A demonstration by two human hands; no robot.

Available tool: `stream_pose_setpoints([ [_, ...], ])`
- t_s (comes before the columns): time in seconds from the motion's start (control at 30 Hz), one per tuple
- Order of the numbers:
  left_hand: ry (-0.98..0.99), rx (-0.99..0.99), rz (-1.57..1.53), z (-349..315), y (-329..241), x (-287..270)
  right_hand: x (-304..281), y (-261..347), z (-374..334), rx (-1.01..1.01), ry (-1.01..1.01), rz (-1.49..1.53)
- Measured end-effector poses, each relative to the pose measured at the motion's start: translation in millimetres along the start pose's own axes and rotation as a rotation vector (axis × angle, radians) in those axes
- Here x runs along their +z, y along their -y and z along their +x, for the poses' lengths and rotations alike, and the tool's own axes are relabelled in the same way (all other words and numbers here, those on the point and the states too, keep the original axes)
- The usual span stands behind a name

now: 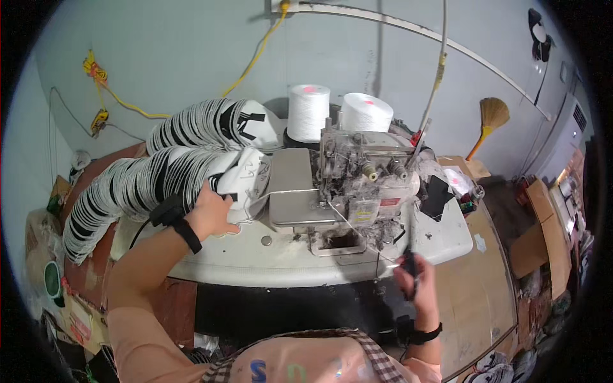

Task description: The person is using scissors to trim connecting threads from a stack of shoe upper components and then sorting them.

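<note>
My left hand (211, 212) rests with its fingers spread against the front piece of the nearer row of white-and-black fabric pieces (143, 182). My right hand (416, 279) is closed round black-handled scissors (409, 268), somewhat blurred, at the table's front edge. Between the hands stands an overlock sewing machine (364, 179) coated in lint, with a flat metal work plate (290, 185) on its left. A white thread chain runs from the fabric over this plate, and thread slants from the needle area down toward my right hand.
Two white thread cones (309, 115) stand behind the machine. A second row of fabric pieces (198, 124) lies farther back. Dark cloth scraps (437, 196) sit right of the machine on the white tabletop (306, 271). Cardboard boxes (543, 236) and a broom (488, 124) are at the right.
</note>
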State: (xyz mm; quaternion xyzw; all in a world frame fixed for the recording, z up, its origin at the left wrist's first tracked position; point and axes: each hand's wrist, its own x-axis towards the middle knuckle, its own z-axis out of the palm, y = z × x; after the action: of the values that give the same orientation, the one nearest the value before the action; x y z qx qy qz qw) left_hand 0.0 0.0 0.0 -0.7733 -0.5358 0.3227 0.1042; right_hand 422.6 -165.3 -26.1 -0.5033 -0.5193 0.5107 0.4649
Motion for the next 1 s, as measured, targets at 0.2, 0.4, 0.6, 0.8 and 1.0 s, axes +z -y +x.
stream_pose_setpoints([
  [0.2, -0.311, 0.014, 0.233, -16.8, -2.3, 40.4, 75.5, -26.5, 16.9, 0.129, 0.618, 0.439],
  [0.4, -0.355, -0.162, 0.29, -13.4, -21.3, 74.3, 137.0, 16.4, 80.9, 0.486, 0.801, 0.788],
  [0.6, -0.79, -0.071, -0.224, -33.0, -39.4, 49.1, 166.1, 14.0, 170.6, 0.433, 0.377, 1.099],
  [0.8, -1.39, -0.555, -0.631, -103.7, 78.6, 89.6, 213.4, 46.0, 132.0, 0.135, 0.409, 0.483],
  [1.0, -0.802, -1.102, -0.976, -117.9, 202.5, 185.4, 295.6, 33.6, 186.3, 0.114, 0.35, 0.098],
])
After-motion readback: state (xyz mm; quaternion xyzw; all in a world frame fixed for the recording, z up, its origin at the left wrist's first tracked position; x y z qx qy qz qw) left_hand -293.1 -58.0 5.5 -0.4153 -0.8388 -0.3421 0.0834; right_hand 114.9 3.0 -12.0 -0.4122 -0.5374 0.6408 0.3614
